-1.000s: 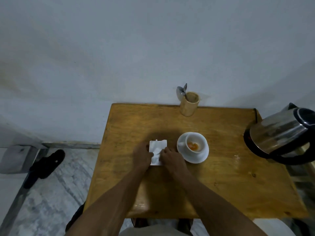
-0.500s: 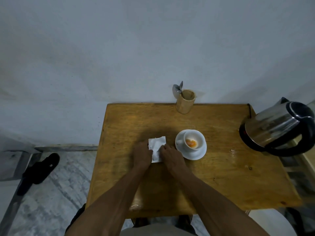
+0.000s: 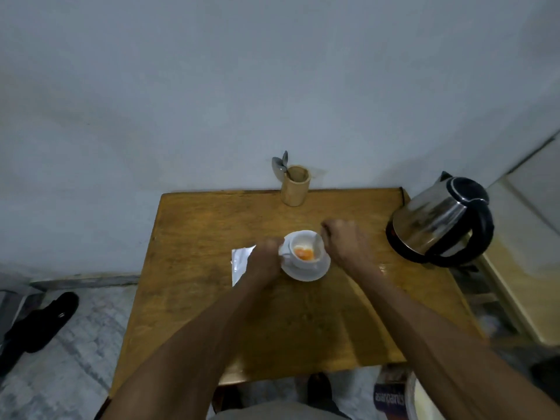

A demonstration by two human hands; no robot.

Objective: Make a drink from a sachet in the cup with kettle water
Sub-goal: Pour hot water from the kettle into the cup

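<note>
A white cup (image 3: 304, 239) with orange powder (image 3: 304, 253) in its bottom stands on a white saucer (image 3: 306, 274) in the middle of the wooden table (image 3: 272, 328). My left hand (image 3: 263, 260) is closed at the cup's handle on its left side. My right hand (image 3: 344, 247) hovers curled by the cup's right rim, blurred, with nothing visible in it. The white sachet (image 3: 240, 262) lies flat on the table, left of my left hand and partly hidden by it. The steel kettle (image 3: 436, 219) with a black handle stands at the table's right edge.
A wooden holder (image 3: 295, 186) with two spoons stands at the table's back edge against the wall. A black shoe (image 3: 39, 322) lies on the floor at the left. A pale cabinet (image 3: 530, 237) stands on the right. A printed packet (image 3: 389, 395) lies under the table's front right.
Both hands have left the sachet, which now lies on the table. My left hand moved to the cup's handle, my right hand past the cup to its right side. The view shifted.
</note>
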